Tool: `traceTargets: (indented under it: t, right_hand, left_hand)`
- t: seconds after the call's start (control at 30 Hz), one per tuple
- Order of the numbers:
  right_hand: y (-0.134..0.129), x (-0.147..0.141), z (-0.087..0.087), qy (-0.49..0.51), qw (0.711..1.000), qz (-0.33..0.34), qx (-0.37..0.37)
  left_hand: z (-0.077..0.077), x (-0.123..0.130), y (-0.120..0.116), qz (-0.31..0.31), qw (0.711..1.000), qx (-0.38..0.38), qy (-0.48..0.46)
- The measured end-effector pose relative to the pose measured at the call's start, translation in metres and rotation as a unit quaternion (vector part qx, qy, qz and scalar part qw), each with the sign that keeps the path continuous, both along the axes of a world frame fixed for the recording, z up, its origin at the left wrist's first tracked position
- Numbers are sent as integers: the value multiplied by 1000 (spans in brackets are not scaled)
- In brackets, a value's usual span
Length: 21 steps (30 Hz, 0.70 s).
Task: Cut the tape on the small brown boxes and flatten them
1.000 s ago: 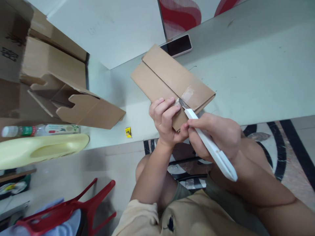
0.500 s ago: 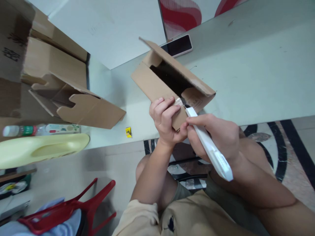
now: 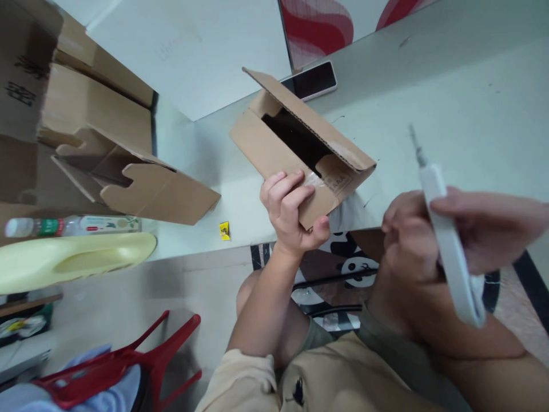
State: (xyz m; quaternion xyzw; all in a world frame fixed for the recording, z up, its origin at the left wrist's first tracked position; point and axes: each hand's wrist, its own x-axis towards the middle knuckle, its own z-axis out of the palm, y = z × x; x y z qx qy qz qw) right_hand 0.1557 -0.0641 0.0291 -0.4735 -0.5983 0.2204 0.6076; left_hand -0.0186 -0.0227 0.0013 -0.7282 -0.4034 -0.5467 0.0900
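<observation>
Cardboard box (image 3: 266, 143) rests at the near edge of a pale counter (image 3: 429, 91), its lid (image 3: 319, 121) partly raised but not folded fully back. Clear tape (image 3: 315, 178) clings to the near panel without bridging the gap, so the seal appears parted; the shadowed interior hides any contents, and nothing lies unpacked beside it. A left hand (image 3: 289, 209) holds the box at its near corner, half open, fingers bent against the panel and thumb apart. To its right, a right hand (image 3: 405, 237), blurred and loosely curled, hovers beside a white utility knife (image 3: 448, 243), blade bared and pointing away from the box; whether that hand touches the knife cannot be told. Another person's hand (image 3: 493, 223), reaching in from the right edge, grips the handle. Beyond the box lies a smartphone (image 3: 316, 80); to the left, a small yellow packet (image 3: 225, 230), an opened carton (image 3: 158, 191) and a plastic bottle (image 3: 107, 224). Below, a red plastic seat (image 3: 156, 359) stands on the floor.
</observation>
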Motion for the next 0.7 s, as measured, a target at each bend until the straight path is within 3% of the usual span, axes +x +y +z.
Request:
traceTargets:
  t: [0.1,0.2,0.3,0.37,0.43,0.6,0.63,0.7]
  right_hand:
    - [23,1,-10,-8,994,-103,36]
    - [46,8,-27,-125,988,-62,-65]
    - [61,17,-50,-236,957,-21,-167]
    - [65,20,-62,-282,936,-8,-209]
    - [68,21,-69,-310,924,-2,-223]
    - [69,14,-70,-329,921,-16,-208]
    - [68,13,-69,-324,923,-18,-208]
    - [67,11,-69,-310,928,-19,-204]
  left_hand:
    - [1,-5,2,-19,1000,4,-2]
    - [1,-18,5,-59,998,-13,-1]
    - [-3,-39,5,-103,993,-56,-21]
    - [-8,-56,4,-115,984,-98,-89]
    - [-14,-72,2,-122,958,-146,-216]
    - [-18,-98,0,-122,844,-305,-424]
    - [-17,-100,0,-113,829,-325,-441]
    - [-14,-98,2,-88,827,-329,-446]
